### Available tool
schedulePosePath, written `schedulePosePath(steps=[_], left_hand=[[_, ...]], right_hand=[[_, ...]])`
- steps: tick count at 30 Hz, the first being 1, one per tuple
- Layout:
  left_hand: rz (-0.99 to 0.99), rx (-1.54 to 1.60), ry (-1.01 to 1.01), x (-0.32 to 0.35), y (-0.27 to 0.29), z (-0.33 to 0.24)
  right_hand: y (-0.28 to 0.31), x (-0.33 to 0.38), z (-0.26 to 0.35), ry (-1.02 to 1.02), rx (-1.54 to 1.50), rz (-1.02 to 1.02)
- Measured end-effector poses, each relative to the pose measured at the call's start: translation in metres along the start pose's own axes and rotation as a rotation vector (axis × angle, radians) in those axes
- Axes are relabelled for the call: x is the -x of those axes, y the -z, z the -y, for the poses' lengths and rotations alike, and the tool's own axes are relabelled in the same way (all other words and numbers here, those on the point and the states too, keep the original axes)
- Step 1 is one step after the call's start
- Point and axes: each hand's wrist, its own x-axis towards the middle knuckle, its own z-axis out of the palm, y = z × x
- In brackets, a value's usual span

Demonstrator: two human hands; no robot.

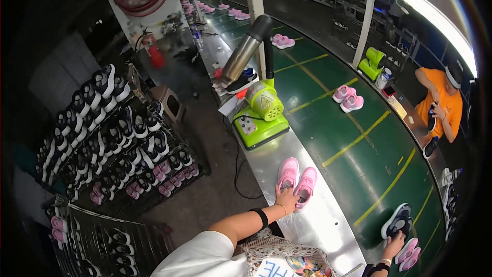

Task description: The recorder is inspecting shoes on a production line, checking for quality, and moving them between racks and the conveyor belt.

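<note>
A pair of pink sneakers (306,183) rests on the metal ledge in front of me, toes pointing away. My left hand (287,199) grips them at the heel openings, its fingers partly inside. Out to the right, my right hand (394,246) reaches over the green belt and holds a pair of dark navy sneakers (398,221) with pale soles by their heel end. Close beside that hand, another pink pair (408,254) lies on the belt.
A lime-green blower machine (261,118) with a metal nozzle stands on the ledge (328,220). The green conveyor (359,159) carries pink shoes (348,98). Shoe racks (123,174) fill the left. Across the belt, a person in orange (438,102) handles a dark shoe.
</note>
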Motion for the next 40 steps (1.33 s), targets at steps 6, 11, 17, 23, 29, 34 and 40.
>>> schedulePosePath(steps=[6, 11, 17, 23, 29, 34, 40], left_hand=[[0.000, 0.118, -0.045, 0.007, 0.005, 0.013], [-0.091, 0.236, -0.065, 0.053, 0.012, 0.045], [-0.166, 0.207, 0.072, 0.113, 0.036, 0.081], [0.108, 0.177, 0.181, 0.133, 0.074, 0.091], [0.250, 0.325, 0.108, 0.158, 0.073, 0.147], [0.070, 0.550, 0.178, 0.202, 0.075, 0.210], [-0.219, 0.921, 0.231, 0.290, 0.060, 0.326]], right_hand=[[-0.031, -0.019, 0.083, 0.151, -0.263, 0.248], [-0.055, 0.026, 0.238, 0.455, -0.556, 0.493], [0.060, 0.055, 0.401, 0.872, -1.023, 0.522], [0.130, 0.071, 0.480, 1.300, -0.920, 0.523], [0.143, 0.085, 0.561, 1.376, -0.387, 1.399], [0.100, 0.130, 0.644, 1.478, -0.625, 2.017], [0.143, 0.217, 0.768, 1.385, 0.016, 2.153]])
